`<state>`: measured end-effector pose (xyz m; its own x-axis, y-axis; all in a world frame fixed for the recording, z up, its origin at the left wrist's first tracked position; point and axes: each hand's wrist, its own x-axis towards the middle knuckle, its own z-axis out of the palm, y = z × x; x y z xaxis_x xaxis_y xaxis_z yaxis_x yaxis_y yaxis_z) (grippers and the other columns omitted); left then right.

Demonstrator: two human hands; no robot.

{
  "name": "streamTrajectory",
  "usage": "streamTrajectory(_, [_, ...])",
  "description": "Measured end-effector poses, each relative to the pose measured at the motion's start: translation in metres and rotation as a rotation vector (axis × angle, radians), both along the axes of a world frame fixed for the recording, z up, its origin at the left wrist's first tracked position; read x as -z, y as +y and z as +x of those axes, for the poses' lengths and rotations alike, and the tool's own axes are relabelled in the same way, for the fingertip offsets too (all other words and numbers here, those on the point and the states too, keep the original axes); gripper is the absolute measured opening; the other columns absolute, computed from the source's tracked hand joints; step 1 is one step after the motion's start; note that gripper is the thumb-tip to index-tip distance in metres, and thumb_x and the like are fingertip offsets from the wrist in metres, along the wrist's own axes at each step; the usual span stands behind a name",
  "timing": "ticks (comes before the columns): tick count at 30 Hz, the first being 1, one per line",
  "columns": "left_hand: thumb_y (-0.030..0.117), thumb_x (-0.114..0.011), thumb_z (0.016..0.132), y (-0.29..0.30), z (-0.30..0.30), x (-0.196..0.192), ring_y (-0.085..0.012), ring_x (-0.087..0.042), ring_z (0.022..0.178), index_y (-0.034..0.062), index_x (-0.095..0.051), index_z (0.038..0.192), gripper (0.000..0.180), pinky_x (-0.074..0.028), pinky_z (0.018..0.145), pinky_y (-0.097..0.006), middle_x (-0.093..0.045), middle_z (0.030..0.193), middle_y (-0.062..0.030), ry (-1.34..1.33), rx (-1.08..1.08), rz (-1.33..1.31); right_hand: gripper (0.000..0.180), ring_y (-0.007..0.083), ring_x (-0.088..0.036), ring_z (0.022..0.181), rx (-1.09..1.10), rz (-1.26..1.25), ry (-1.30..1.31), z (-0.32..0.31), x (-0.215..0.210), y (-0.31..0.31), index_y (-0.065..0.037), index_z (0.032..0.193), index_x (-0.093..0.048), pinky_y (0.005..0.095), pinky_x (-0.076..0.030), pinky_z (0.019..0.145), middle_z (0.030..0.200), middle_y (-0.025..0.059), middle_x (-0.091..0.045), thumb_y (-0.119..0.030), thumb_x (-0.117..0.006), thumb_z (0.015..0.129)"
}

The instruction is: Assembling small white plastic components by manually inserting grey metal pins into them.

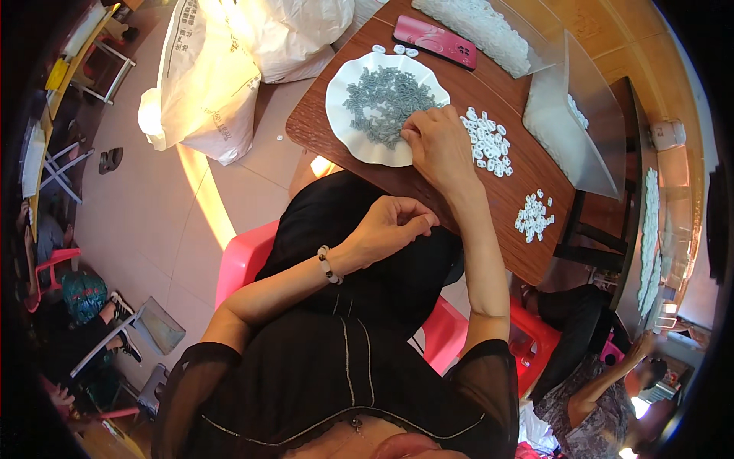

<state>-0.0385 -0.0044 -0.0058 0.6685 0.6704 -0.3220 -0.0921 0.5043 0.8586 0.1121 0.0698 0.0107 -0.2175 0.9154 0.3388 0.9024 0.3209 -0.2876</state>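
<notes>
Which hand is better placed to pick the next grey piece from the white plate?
Right. The right hand already rests at the white plate touching the grey pieces; the left hand is curled over the lap, away from the table.

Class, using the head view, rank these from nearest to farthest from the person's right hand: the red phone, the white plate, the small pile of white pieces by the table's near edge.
1. White plate, under the right hand.
2. Small pile, table edge.
3. Red phone, far side.
</notes>
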Motion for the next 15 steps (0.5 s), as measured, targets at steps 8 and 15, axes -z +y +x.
streamTrajectory(8, [0.018, -0.060, 0.093, 0.001, -0.004, -0.003, -0.0013, -0.052, 0.068, 0.0010, -0.068, 0.097, 0.019, -0.040, 0.061, -0.016, -0.064, 0.081, 0.0004, -0.060, -0.042, 0.005, 0.008, 0.0281, -0.053, 0.082, -0.009, 0.000, 0.151, -0.001, -0.008, 0.000, -0.006, 0.085, -0.064, 0.0380, -0.044, 0.072, 0.081, 0.0079, -0.062, -0.013, -0.067, 0.083])
streamTrajectory(15, [0.022, -0.059, 0.096, 0.011, -0.009, -0.013, -0.0027, -0.053, 0.068, -0.0007, -0.065, 0.107, 0.026, -0.042, 0.062, -0.016, -0.066, 0.089, -0.0027, -0.218, -0.268, -0.068, 0.011, 0.0199, -0.051, 0.077, 0.012, -0.207, 0.733, -0.005, -0.023, -0.022, -0.005, 0.090, -0.062, 0.0322, -0.042, 0.069, 0.083, 0.0059, -0.062, -0.016, -0.064, 0.089])
